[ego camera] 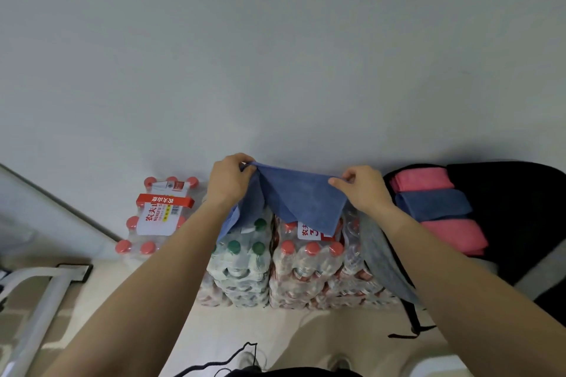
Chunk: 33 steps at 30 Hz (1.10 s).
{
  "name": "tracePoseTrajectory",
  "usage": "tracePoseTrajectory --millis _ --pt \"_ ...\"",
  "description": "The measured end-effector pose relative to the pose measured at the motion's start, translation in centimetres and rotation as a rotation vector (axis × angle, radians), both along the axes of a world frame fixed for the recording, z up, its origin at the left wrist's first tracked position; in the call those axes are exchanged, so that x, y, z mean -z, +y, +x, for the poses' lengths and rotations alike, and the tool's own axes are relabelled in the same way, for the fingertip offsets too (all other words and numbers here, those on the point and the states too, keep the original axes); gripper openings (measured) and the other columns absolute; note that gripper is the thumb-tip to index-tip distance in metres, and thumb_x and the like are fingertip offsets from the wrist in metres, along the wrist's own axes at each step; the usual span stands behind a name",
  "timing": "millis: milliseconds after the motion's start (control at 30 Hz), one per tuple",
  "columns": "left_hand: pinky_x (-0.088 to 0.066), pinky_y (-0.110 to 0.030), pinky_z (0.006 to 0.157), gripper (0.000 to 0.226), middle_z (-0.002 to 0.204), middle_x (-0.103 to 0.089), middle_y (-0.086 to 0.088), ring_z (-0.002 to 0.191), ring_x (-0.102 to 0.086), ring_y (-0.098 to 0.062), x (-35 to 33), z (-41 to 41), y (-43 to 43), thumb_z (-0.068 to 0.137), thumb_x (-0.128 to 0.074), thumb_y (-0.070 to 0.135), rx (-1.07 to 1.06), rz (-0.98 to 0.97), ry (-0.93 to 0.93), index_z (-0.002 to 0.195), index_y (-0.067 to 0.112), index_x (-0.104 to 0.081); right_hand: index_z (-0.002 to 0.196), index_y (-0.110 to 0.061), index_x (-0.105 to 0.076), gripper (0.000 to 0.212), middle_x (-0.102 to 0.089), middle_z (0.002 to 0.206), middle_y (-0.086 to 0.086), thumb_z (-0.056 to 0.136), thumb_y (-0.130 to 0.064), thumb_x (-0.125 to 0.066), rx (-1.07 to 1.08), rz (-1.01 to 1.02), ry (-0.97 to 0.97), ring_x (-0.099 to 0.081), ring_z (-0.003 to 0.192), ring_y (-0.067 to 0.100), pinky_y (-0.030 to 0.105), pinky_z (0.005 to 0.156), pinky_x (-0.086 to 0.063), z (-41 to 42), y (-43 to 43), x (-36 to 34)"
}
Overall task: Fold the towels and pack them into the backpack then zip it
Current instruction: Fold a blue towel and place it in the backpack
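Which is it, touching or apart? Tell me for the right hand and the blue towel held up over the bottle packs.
Touching. The head view shows the right hand pinching a top corner of the blue towel between thumb and fingers.

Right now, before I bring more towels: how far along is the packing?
Done: a pink towel, a folded blue towel and a second pink towel lie in the open black backpack. In hand: the left hand and right hand pinch a loose blue towel by its top edge. Left: fold and pack it, likely the grey towel on the bottled-water packs, then zip.
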<state>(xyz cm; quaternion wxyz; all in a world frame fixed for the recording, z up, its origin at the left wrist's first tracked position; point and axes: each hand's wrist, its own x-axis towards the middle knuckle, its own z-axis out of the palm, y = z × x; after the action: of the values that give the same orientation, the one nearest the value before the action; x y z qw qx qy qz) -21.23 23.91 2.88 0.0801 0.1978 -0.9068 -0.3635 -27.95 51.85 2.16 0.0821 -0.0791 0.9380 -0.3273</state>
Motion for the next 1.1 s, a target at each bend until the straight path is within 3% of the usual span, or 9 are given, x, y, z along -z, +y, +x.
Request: tracePoseTrajectory --millis 133,300,400,500,567,667,767,933,1100 --pt "-0.045 -0.031 0.07 0.022 0.088 -0.065 0.0 0.08 -0.061 -0.021 0.4 1.1 0.2 0.092 -0.066 0.028 -0.131 0.085 -0.031 0.11 0.02 -0.055 0.068 -0.014 -0.065 0.032 -0.065 0.068 -0.001 0.086 -0.04 -0.071 0.118 0.024 0.047 -0.061 0.066 0.018 0.029 0.061 -0.044 0.7 0.1 -0.3" --pt "-0.05 -0.03 0.078 0.012 0.093 -0.067 0.003 0.088 -0.062 -0.015 2.6 4.1 1.1 0.09 -0.068 0.023 -0.129 0.128 -0.039 0.099 0.016 -0.063 0.08 -0.007 -0.072 0.022 -0.071 0.077 0.008 0.094 -0.019 -0.059 -0.16 -0.018 -0.058 -0.059 0.066 0.018 0.033 0.064 -0.047 3.8 -2.8 1.1" --pt "-0.046 -0.025 0.075 0.014 0.091 -0.067 0.004 0.087 -0.063 -0.013 3.5 5.9 2.0 0.091 -0.067 0.015 -0.11 0.199 -0.027 0.105 0.012 -0.066 0.109 -0.023 -0.065 0.017 -0.07 0.082 0.003 0.094 -0.016 -0.06 -0.278 -0.113 -0.086 -0.061 0.07 0.012 0.024 0.063 -0.046 5.9 -5.6 1.0" --pt "-0.057 -0.036 0.083 0.024 0.098 -0.072 -0.001 0.09 -0.069 -0.017 4.7 7.5 2.1 0.088 -0.069 0.01 -0.094 0.347 -0.031 0.112 0.009 -0.066 0.106 -0.022 -0.066 0.015 -0.069 0.071 0.0 0.093 -0.015 -0.062 -0.351 -0.185 -0.143 -0.065 0.063 0.01 0.027 0.061 -0.052 6.9 -7.8 0.6" --pt "-0.057 -0.042 0.087 0.024 0.099 -0.073 -0.005 0.091 -0.071 -0.02 4.9 8.5 2.0 0.086 -0.069 0.007 -0.108 0.452 -0.015 0.11 0.007 -0.065 0.106 -0.022 -0.072 0.018 -0.07 0.074 -0.011 0.091 -0.015 -0.065 -0.414 -0.175 -0.169 -0.064 0.066 -0.002 0.019 0.061 -0.049 7.2 -8.6 0.7" --pt "-0.058 -0.047 0.082 0.018 0.09 -0.074 -0.011 0.085 -0.072 -0.027 4.8 9.6 2.1 0.088 -0.067 0.006 -0.152 0.534 0.059 0.106 0.006 -0.064 0.114 -0.022 -0.072 0.029 -0.07 0.083 -0.015 0.09 -0.01 -0.062 -0.523 -0.137 -0.203 -0.062 0.07 -0.009 0.009 0.063 -0.045 7.5 -9.6 0.8" --pt "-0.056 -0.049 0.076 0.01 0.082 -0.072 -0.019 0.077 -0.07 -0.033 4.7 10.3 2.4 0.091 -0.064 0.006 -0.181 0.575 0.115 0.1 0.007 -0.061 0.111 -0.023 -0.073 0.022 -0.072 0.093 -0.011 0.092 -0.016 -0.066 -0.521 -0.126 -0.197 -0.063 0.08 -0.007 0.005 0.07 -0.044 7.6 -10.3 0.4" --pt "-0.061 -0.039 0.077 0.009 0.084 -0.075 -0.016 0.081 -0.074 -0.028 4.4 10.9 2.7 0.091 -0.067 0.008 -0.202 0.686 0.163 0.099 0.004 -0.064 0.092 -0.029 -0.073 0.009 -0.074 0.085 -0.012 0.09 -0.022 -0.068 -0.488 -0.19 -0.157 -0.066 0.08 -0.004 0.022 0.078 -0.053 7.7 -11.5 0.1" --pt "-0.06 -0.041 0.082 0.007 0.088 -0.076 -0.011 0.085 -0.074 -0.025 4.2 11.1 2.4 0.091 -0.067 0.008 -0.211 0.721 0.194 0.097 0.009 -0.071 0.095 -0.024 -0.075 0.008 -0.074 0.084 -0.011 0.089 -0.023 -0.069 -0.47 -0.215 -0.137 -0.067 0.079 -0.001 0.028 0.079 -0.057 7.8 -12.5 0.2"
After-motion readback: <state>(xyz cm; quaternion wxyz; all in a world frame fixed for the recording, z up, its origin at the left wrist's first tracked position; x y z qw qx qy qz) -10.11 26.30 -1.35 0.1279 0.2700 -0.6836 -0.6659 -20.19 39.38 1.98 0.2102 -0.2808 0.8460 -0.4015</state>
